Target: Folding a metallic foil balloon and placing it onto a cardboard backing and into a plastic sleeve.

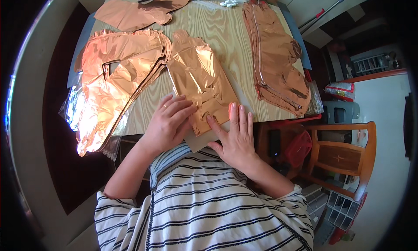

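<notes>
A folded copper-coloured foil balloon (pixel 202 76) lies flat in front of me, on a pale grey sheet (pixel 196 143) that juts past the table's near edge. My left hand (pixel 167 122) rests at the balloon's left edge, fingers bent and slightly apart, thumb partly hidden. My right hand (pixel 235 135) lies on its lower right corner with the fingers stretched out flat; a bit of orange-red shows by the index finger. To the left spreads a stack of flat copper foil balloons (pixel 126 76) with a cut-out in the middle.
Another stack of foil balloons (pixel 278 59) lies along the table's right side. One more foil piece (pixel 130 13) is at the far left. Small silvery-white items (pixel 228 3) sit near the back of the wooden table (pixel 222 24). A wooden chair (pixel 339 155) stands at the right.
</notes>
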A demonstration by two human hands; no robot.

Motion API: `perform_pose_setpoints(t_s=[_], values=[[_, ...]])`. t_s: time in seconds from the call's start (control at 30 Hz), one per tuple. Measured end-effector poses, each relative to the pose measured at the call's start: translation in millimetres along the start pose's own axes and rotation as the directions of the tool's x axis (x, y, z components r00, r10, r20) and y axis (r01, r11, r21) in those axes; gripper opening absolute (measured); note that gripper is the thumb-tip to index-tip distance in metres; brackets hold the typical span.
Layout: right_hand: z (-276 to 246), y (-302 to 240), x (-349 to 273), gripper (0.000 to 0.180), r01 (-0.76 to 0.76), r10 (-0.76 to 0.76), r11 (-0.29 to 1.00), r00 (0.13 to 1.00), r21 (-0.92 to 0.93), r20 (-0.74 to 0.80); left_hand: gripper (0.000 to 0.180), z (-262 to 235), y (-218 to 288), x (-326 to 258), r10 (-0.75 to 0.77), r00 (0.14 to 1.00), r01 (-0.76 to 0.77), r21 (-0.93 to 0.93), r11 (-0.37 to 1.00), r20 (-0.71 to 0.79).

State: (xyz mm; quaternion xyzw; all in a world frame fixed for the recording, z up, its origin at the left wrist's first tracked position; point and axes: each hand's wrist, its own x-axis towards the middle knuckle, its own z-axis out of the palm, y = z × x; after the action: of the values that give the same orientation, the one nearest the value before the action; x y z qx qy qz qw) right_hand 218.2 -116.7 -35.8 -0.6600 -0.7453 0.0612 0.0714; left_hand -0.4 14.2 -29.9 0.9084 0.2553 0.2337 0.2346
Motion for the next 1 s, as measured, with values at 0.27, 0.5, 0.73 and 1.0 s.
perform_pose_setpoints(t_s=[0.27, 0.5, 0.73, 1.0], values=[[0.7, 2.0, 1.0, 0.067, -0.02, 0.02, 1.0, 0.996, -0.002, 0.083, 0.054, 32.0, 1.3, 77.2, 0.356, 0.904, -0.36, -0.027, 0.933, 0.237], [-3.7, 3.6, 1.5, 0.079, -0.01, 0.009, 0.999, 0.999, 0.031, 0.038, 0.064, 19.4, -66.4, 101.8, 0.165, 0.95, -0.246, 0.307, 0.92, 0.265], [-2.4, 4.3, 1.7, 0.083, -0.002, 0.001, 1.0, 0.998, 0.014, 0.059, 0.065, 1.7, -75.4, 94.8, 0.166, 0.977, -0.207, 0.416, 0.886, 0.133], [-3.3, 4.9, 2.1, 0.079, -0.012, 0.008, 0.998, 0.998, 0.061, 0.069, 0.082, 15.2, 11.2, 25.9, 0.096, 0.973, -0.139, 0.197, 0.971, 0.211]])
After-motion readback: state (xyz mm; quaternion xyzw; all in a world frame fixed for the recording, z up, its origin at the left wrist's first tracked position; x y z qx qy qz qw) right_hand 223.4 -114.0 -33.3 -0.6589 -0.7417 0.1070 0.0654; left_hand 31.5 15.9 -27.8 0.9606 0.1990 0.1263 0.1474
